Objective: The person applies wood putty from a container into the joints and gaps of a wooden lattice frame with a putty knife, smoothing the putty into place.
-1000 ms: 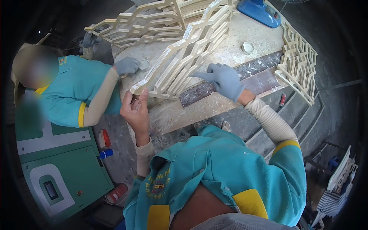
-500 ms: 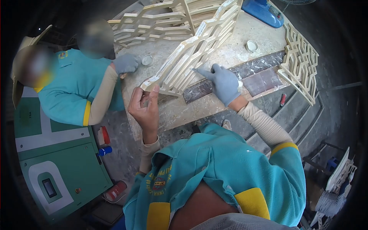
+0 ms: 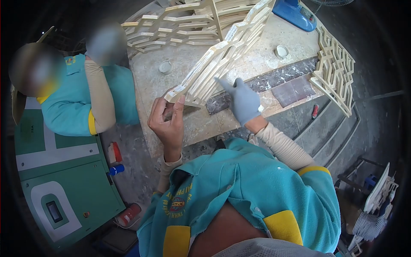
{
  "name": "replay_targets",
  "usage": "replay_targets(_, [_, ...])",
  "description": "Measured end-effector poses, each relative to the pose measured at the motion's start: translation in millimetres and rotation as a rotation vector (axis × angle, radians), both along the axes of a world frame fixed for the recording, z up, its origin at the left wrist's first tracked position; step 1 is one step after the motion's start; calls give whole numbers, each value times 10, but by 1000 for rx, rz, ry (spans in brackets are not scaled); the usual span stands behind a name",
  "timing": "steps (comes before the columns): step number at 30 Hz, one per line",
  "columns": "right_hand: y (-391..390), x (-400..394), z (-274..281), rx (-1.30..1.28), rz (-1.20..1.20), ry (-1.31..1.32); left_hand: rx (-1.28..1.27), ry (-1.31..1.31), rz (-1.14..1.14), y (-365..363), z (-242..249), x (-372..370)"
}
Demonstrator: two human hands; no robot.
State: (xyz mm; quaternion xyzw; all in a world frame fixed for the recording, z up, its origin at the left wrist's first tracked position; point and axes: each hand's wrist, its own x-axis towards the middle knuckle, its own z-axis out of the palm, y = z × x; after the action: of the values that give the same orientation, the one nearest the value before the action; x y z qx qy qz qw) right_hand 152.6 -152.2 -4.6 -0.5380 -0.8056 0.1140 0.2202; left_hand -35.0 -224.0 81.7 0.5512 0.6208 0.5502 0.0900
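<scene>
A pale wooden lattice panel [image 3: 205,68] stands tilted on edge over the table, its long upper edge smeared with white. My bare left hand [image 3: 168,118] grips its near corner between thumb and fingers. On my right hand [image 3: 245,102] is a grey glove; the index finger stretches to the panel's lower slats, apart from the other fingers, which are bent. A small white patch shows at the glove's wrist side. Beyond my right hand, a dark, white-smeared strip [image 3: 278,73] lies on the table.
The worktable [image 3: 147,92] bears two small round dishes [image 3: 165,67], [image 3: 281,52], more lattice panels [image 3: 175,32] at the back, another lattice [image 3: 336,68] at the right edge and a blue object [image 3: 295,15]. A co-worker [image 3: 81,94] is at left, by a green cabinet [image 3: 64,167].
The co-worker's gloved hand has left the table and risen toward the head. My left hand and the panel's near corner have shifted slightly right; my right hand has moved slightly left and toward me.
</scene>
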Motion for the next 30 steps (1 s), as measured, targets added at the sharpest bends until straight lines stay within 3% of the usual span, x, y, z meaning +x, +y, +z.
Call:
replay_targets(5, [-274,-59,88,-65,182,85,14,-2,-4,7,18,3])
replay_targets(12, [-27,-14,247,-164,-56,-30,26,30,-37,-11,-32,0])
replay_targets(17, [-381,-155,-32,-163,213,148,2,-35,-3,15,12,17])
replay_targets(20, [-181,-19,280,-197,87,107,10,-5,-10,15,11,11])
replay_targets(24, [-154,-44,156,-130,73,95,42,-5,-26,22,-27,-9])
replay_targets(27, [-344,-135,66,-83,160,46,12,6,-9,32,-45,-43])
replay_targets(30, [-328,-75,96,-123,216,160,33,-5,-27,37,-47,-37])
